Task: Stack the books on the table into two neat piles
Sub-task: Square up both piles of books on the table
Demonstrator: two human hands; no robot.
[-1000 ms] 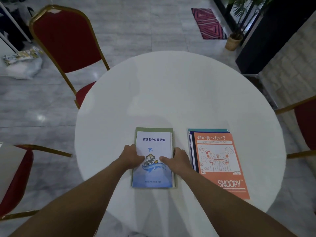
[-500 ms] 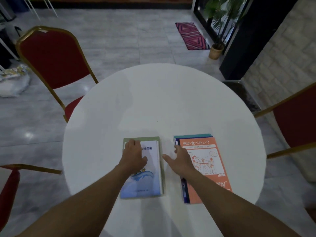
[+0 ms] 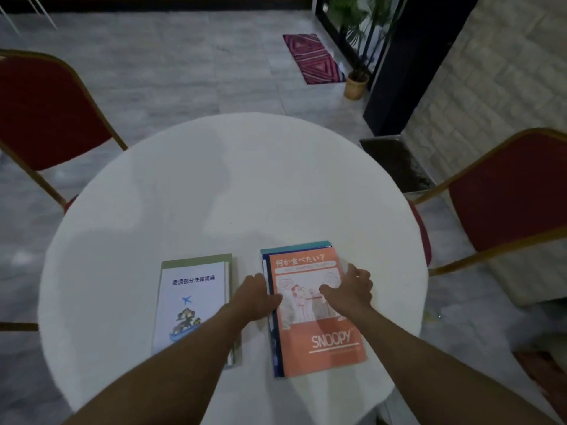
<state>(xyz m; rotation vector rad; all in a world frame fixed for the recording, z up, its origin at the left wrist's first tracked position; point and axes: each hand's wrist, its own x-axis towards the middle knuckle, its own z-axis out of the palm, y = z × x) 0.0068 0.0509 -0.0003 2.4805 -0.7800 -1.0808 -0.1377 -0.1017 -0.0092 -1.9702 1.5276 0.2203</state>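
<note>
1. Left hand [image 3: 257, 297] flat against left edge of right pile [image 3: 313, 311]; right hand [image 3: 349, 291] spread on its orange top book [image 3: 322, 342]. Nothing pinched.
2. Lower books protrude left; squaring probably unfinished.
3. Left pile [image 3: 193, 302] beside it on table [image 3: 214, 179], apparently aligned.

Only one view was supplied, taken from a head-worn wide-angle camera that was aimed forward and steeply down. The round white tabletop [image 3: 233, 191] was seen from close above its near edge, both bare forearms entering from the bottom. Red gold-framed chairs [image 3: 46, 115] and grey tiled floor [image 3: 171, 65] were caught beyond.
</note>
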